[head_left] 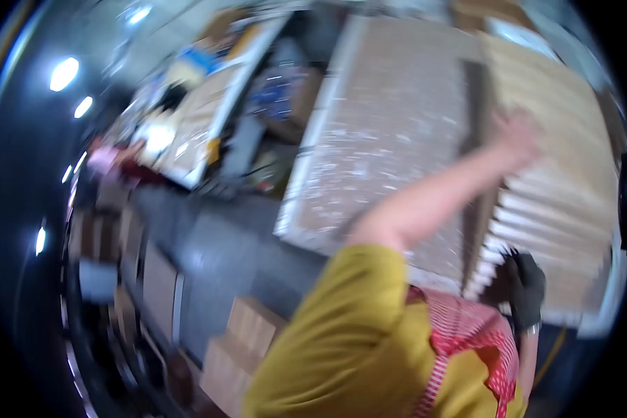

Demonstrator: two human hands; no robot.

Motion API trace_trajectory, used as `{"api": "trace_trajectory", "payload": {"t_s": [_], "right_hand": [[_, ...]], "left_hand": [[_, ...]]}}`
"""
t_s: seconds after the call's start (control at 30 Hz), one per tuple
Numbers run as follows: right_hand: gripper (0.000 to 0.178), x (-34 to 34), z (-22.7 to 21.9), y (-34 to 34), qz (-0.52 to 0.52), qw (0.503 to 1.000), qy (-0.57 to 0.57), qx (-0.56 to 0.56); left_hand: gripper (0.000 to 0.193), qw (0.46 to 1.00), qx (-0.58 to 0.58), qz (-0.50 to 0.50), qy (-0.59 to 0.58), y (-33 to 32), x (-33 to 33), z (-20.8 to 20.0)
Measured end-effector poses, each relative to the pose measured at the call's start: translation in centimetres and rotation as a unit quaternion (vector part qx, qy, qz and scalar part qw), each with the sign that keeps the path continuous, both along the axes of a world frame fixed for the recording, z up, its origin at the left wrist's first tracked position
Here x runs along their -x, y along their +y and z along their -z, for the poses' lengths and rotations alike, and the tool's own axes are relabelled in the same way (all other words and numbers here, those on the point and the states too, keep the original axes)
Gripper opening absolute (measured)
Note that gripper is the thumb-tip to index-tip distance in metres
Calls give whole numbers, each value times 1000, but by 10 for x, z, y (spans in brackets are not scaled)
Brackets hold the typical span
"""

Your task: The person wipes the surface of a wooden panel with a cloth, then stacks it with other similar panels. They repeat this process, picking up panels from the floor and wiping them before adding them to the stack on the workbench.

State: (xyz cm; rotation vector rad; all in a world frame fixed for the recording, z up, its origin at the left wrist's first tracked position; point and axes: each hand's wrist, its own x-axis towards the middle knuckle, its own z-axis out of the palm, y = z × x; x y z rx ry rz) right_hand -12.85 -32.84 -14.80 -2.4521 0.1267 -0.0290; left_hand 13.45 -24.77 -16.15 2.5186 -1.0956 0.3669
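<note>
A tall stack of brown paper pieces [550, 104] stands on the right, its near lower side showing pale layered edges. My left hand [517, 141], bare, reaches across to the stack's left side and touches it; motion blurs the fingers. My right hand [527, 282], in a dark glove, is at the stack's near end, close to the layered edges. Its fingers are dark and partly hidden, so what they hold cannot be told. Left of the stack lies a broad brown worktop [404, 104] under a shiny clear covering with a white edge.
Further left is another table [205, 104] with packing items, and a person [118, 160] beside it. An open carton [303, 104] with blue contents sits between the tables. Cardboard boxes [240, 348] stand on the grey floor [223, 244] at lower left, with flat panels [160, 289] nearby.
</note>
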Motion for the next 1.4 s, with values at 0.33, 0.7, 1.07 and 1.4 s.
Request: {"api": "trace_trajectory", "payload": {"t_s": [0.33,0.7,1.07,1.4], "right_hand": [[20,-8,0,48,-67,996,-5,55],[20,-10,-2,31,-28,995,-91,22],[22,-16,-10,36,-30,999,38,-12],[21,-15,-17,34,-20,998,48,-39]], "left_hand": [[50,997,55,-2,54,24,4,-7],[50,1000,11,-24,4,31,0,-15],[48,999,51,-6,3,24,4,-19],[48,998,69,0,2,27,2,-16]]}}
